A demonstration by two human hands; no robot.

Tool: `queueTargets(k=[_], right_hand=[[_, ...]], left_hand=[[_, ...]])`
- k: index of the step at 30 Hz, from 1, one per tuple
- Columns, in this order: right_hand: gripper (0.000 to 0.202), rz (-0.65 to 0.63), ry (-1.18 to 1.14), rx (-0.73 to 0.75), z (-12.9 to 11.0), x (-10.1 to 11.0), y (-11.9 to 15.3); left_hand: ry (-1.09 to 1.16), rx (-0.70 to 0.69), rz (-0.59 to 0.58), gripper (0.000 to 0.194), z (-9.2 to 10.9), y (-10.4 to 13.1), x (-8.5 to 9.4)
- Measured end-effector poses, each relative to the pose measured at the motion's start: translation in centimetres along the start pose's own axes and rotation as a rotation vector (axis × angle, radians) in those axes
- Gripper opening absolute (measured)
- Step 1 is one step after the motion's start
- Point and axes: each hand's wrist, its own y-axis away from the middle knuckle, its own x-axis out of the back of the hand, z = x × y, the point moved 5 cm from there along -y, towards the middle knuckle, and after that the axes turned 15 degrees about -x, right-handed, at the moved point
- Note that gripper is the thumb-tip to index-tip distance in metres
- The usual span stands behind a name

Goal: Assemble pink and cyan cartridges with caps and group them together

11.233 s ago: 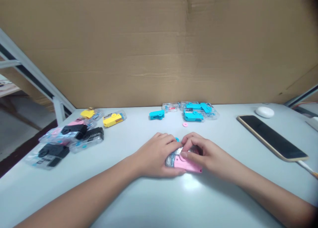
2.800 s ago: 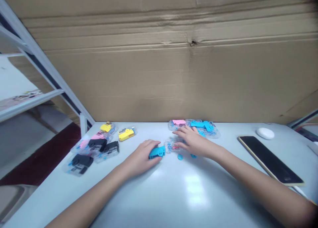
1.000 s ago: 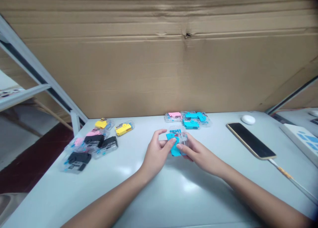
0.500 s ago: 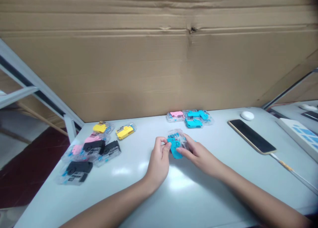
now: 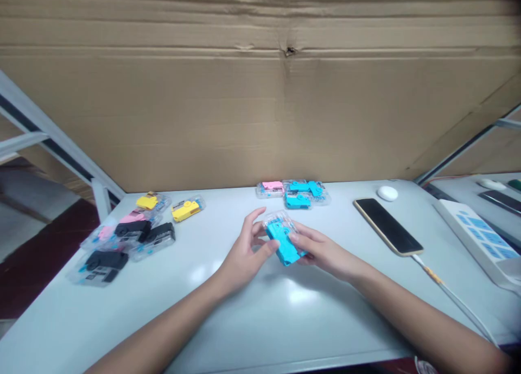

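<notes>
Blue pkg (image 5: 284, 247) (tilted) in R grip (image 5: 323, 252).

A single camera on the person's head looks forward and down from above the near side of the white table (image 5: 252, 336), facing the brown cardboard (image 5: 203, 113) that fills the upper half. The forearms (image 5: 163, 344) enter from below at both sides, leading to the left hand (image 5: 243, 257) and right hand (image 5: 321, 249), centred at close range.

Both the left hand (image 5: 248, 252) and the right hand (image 5: 321, 249) hold a blue and clear plastic case (image 5: 284, 243) above the table (image 5: 244, 330).
</notes>
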Motion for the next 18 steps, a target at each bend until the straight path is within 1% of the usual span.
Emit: queueTargets(k=[3, 5, 6, 8, 11, 14, 16, 18], right_hand=[[0.038, 0.003, -0.040, -0.048, 0.3, 0.7, 0.1], [0.039, 0.008, -0.041, -0.082, 0.8, 0.9, -0.1], [0.040, 0.009, -0.042, -0.095, 1.0, 1.0, -0.3], [0.040, 0.011, -0.035, -0.104, 1.6, 1.1, -0.7], [0.039, 0.025, 0.014, -0.099, 2.2, 1.3, -1.2], [0.043, 0.060, 0.030, -0.124, 2.6, 1.2, -1.4], [0.051, 0.053, 0.005, -0.143, 2.6, 1.0, -1.3], [0.058, 0.090, 0.070, -0.114, 2.0, 1.3, -1.0]], left_hand=[[-0.326, -0.157, -0.094, 0.083, 0.5, 0.0, 0.6], [-0.479, -0.227, -0.160, 0.087, 1.1, 0.0, 0.8], [-0.524, -0.241, -0.210, 0.083, 1.4, 0.0, 0.8], [-0.564, -0.215, -0.312, 0.074, 1.9, 0.0, 0.7], [-0.548, -0.131, -0.390, 0.072, 2.2, 0.2, 0.6], [-0.554, -0.130, -0.438, 0.064, 2.4, 0.4, 0.2], [-0.599, -0.152, -0.440, 0.055, 2.5, 0.5, 0.2], [-0.658, -0.161, -0.418, 0.052, 2.4, 0.4, 0.5]])
